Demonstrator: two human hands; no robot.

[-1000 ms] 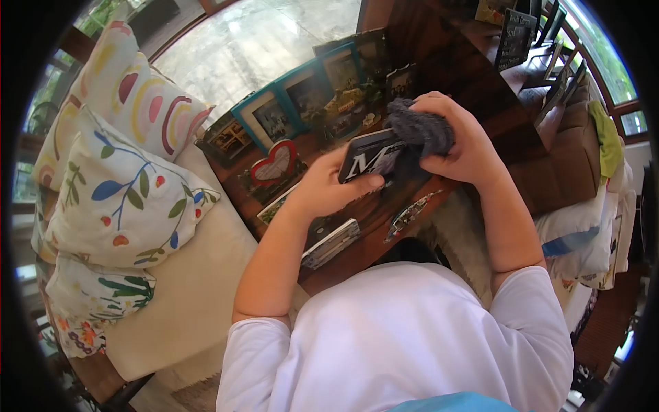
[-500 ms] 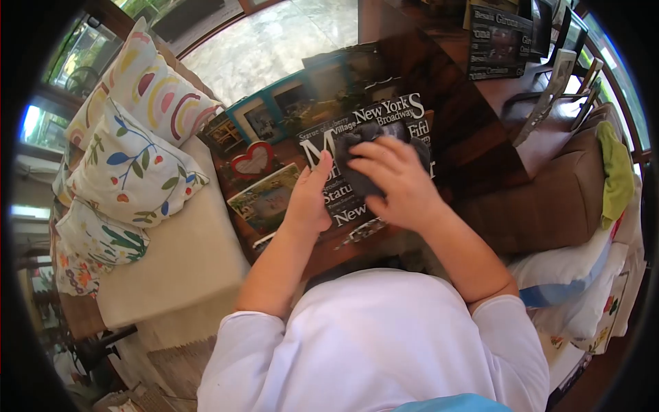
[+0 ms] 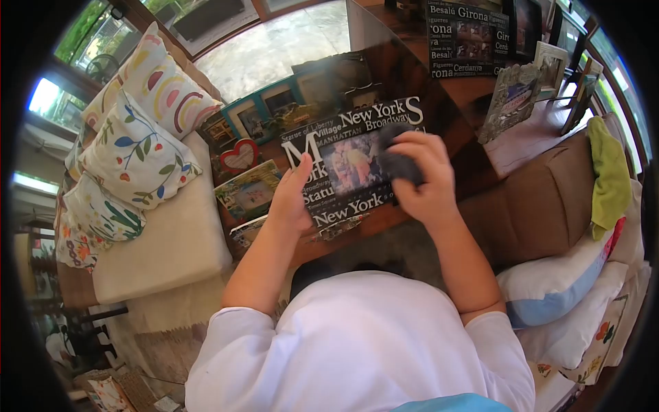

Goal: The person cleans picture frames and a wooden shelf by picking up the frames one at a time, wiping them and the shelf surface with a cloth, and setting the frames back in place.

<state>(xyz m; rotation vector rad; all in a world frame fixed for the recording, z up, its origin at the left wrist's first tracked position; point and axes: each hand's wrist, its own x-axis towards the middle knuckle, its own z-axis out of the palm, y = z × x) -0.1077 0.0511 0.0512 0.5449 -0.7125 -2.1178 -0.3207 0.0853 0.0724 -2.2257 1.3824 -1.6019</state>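
Note:
A black picture frame (image 3: 347,200) printed with white New York lettering is tilted up in front of me, a photo (image 3: 353,165) in its middle. My left hand (image 3: 292,199) grips its left edge, thumb on the front and the other fingers hidden behind. My right hand (image 3: 427,175) is closed on a dark grey cloth (image 3: 399,165), bunched against the frame's right side. The cloth covers part of the lettering there, and the hand is slightly blurred.
Left of the frame stand a red heart-shaped frame (image 3: 239,157), a landscape photo frame (image 3: 250,191) and a turquoise frame (image 3: 248,121). At the back right is a Girona frame (image 3: 469,39). A green cloth (image 3: 607,178) hangs over the brown sofa (image 3: 542,199).
My right hand has moved the cloth from the middle of the frame to its right side, uncovering the photo. My left hand still holds the left edge. The camera view has shifted slightly.

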